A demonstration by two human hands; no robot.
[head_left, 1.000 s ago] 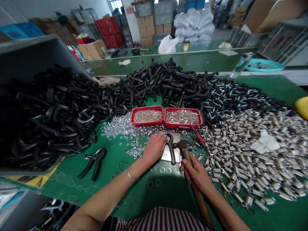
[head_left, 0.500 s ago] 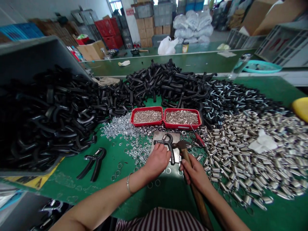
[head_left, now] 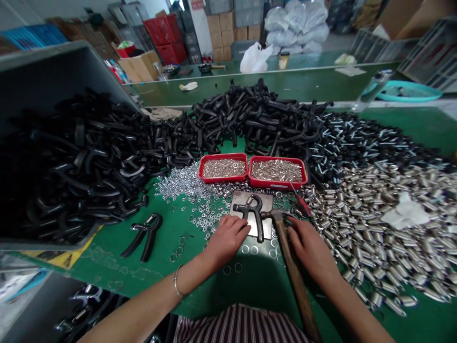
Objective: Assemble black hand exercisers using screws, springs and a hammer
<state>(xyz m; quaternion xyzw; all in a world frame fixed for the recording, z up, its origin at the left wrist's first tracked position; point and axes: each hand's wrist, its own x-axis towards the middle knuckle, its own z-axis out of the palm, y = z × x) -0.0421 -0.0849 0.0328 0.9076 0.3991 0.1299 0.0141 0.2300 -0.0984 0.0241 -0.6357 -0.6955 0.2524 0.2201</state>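
Note:
A black hand grip strengthener [head_left: 254, 204] with a metal spring at its top lies on a flat metal plate [head_left: 266, 233]. My left hand [head_left: 228, 238] is closed over its left handle, hiding that handle's lower end. To its right rests a claw hammer [head_left: 294, 276], wooden handle towards me and head at the plate's right edge. My right hand [head_left: 312, 245] is off the hammer, just right of it, with the fingers stretched towards the loose metal parts. Another hand grip strengthener [head_left: 144, 233] lies on the green table to the left.
Two red trays [head_left: 223, 178] of small metal pieces stand behind the plate. Black handles [head_left: 264, 119] are heaped behind and in a grey bin [head_left: 76, 47] at left. Silver springs [head_left: 367, 228] cover the right side. A red-handled screwdriver [head_left: 303, 205] lies near the right tray.
My right hand has let go of the hammer, which now lies on the table, and has moved right and forward. My left hand has slid slightly down and left on the grip strengthener.

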